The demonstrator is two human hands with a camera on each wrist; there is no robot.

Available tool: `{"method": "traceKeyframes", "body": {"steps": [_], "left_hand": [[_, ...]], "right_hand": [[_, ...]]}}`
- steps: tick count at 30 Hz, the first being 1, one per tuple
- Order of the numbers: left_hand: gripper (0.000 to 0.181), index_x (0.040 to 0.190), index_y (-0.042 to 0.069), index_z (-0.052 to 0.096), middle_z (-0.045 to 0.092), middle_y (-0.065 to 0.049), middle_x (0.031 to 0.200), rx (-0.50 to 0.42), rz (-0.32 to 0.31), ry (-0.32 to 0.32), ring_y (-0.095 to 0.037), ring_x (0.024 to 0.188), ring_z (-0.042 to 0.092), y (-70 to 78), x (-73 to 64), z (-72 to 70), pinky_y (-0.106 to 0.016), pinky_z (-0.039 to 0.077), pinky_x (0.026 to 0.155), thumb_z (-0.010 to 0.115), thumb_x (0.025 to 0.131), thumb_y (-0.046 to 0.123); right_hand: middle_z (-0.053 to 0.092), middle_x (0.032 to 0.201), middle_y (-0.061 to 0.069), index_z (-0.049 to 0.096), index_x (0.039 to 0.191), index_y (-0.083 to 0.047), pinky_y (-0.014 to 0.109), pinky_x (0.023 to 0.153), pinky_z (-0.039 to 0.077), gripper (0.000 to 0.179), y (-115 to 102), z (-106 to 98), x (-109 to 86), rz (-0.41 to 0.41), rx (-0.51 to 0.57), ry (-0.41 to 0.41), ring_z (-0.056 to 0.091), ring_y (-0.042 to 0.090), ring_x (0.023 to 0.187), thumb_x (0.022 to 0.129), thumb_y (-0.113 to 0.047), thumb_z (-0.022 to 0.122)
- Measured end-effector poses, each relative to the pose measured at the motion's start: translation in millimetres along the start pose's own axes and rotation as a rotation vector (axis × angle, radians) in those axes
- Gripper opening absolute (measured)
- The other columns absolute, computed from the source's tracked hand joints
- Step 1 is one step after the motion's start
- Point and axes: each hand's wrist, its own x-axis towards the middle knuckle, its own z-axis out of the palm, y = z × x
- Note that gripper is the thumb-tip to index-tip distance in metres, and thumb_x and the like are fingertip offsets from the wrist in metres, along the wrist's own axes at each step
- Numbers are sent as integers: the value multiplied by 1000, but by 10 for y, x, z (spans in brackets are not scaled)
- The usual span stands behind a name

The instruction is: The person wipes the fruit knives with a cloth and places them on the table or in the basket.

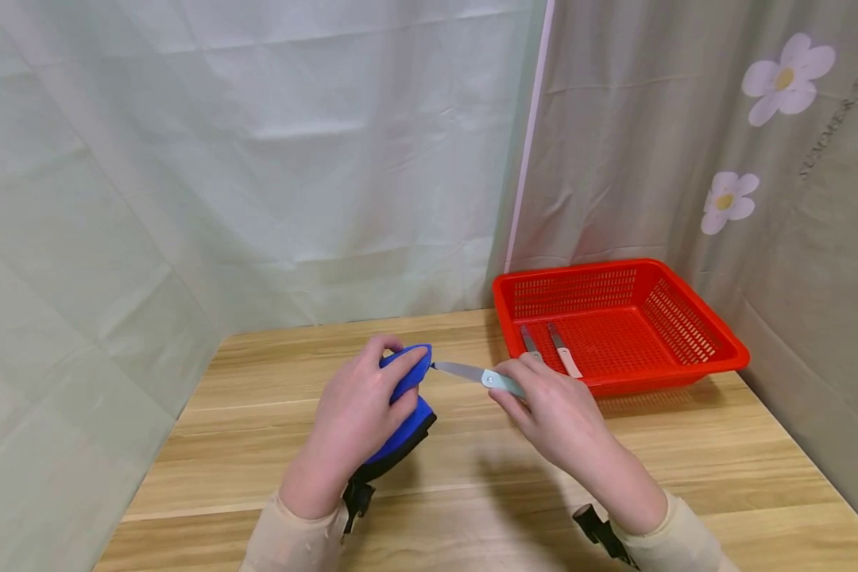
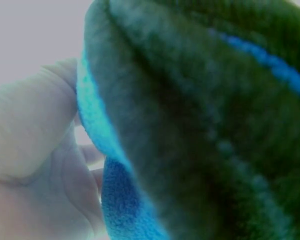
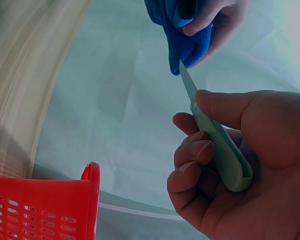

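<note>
My left hand (image 1: pixel 361 405) grips a blue cloth (image 1: pixel 409 429), its thumb and fingers pinching a folded part near the top. The cloth's underside looks dark, and it hangs below the hand, filling much of the left wrist view. In my right hand (image 1: pixel 550 405) is a folding knife (image 1: pixel 496 381) with a pale green handle and its blade out. The blade (image 3: pixel 188 82) points left, its tip right at the cloth's edge. In the right wrist view the thumb lies along the handle (image 3: pixel 225 155) and the fingers curl round it.
A red plastic basket (image 1: pixel 618 381) with slotted walls stands at the back right of the wooden table (image 1: pixel 257 445). Inside it lie two folding knives, one with a white handle (image 1: pixel 570 364) and one greyish (image 1: pixel 529 342). Pale curtains (image 1: pixel 329 159) hang behind the table.
</note>
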Motion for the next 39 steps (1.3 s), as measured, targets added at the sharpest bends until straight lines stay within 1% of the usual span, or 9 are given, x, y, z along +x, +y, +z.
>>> {"method": "traceKeyframes", "body": {"steps": [6,8,12,14,17,22,27,32,39], "left_hand": [[50,140,13,77,65,-16,129,8,-1,0,-34,93,73,3,6,-18,-50,64,76,89,92,16],[50,140,13,78,65,-16,128,10,20,12,-34,94,74,30,13,-14,-50,65,77,90,91,16],[48,138,13,79,67,-16,126,3,88,36,-33,94,75,123,34,16,-48,65,79,90,92,17],[47,138,14,79,67,-16,127,-1,114,34,-32,95,74,181,39,32,-48,64,80,89,92,18],[48,139,16,79,67,-15,128,-6,131,18,-31,99,73,265,39,48,-47,64,84,88,92,18],[50,142,18,77,66,-14,131,-12,145,-11,-30,104,71,367,24,73,-46,64,83,88,93,19],[51,143,19,76,65,-13,132,-17,154,-39,-29,104,71,422,20,89,-45,64,84,89,93,21],[51,143,20,76,65,-12,133,-15,146,-53,-29,106,71,437,13,107,-45,64,87,89,93,21],[51,143,21,76,65,-11,133,-9,133,-61,-28,107,70,431,10,111,-44,64,85,88,94,22]], "right_hand": [[69,101,-5,77,119,-16,26,58,48,27,3,-2,-1,3,5,5,57,9,76,96,-21,90],[70,101,-5,77,119,-16,26,58,48,27,2,-2,1,2,5,7,57,9,76,96,-21,90],[69,99,-5,77,119,-16,26,57,48,26,0,1,4,4,6,4,57,9,75,96,-21,89],[69,99,-5,77,119,-16,26,57,48,26,-3,2,6,6,5,-1,57,9,75,97,-21,89],[69,100,-5,77,119,-16,26,58,48,25,-8,5,8,9,4,-6,57,10,76,97,-22,89],[70,101,-5,77,118,-17,26,57,48,24,-15,15,-1,-2,-1,-5,57,10,76,98,-22,88],[71,102,-4,77,118,-16,26,58,49,24,-15,26,-6,-12,-8,-3,59,10,74,98,-23,88],[71,101,-3,77,119,-15,25,58,49,26,-17,32,-3,-11,-8,-11,58,10,74,97,-22,88],[71,102,-4,77,119,-16,25,58,49,26,-12,33,-11,-18,-6,-7,59,10,74,97,-22,88]]}}
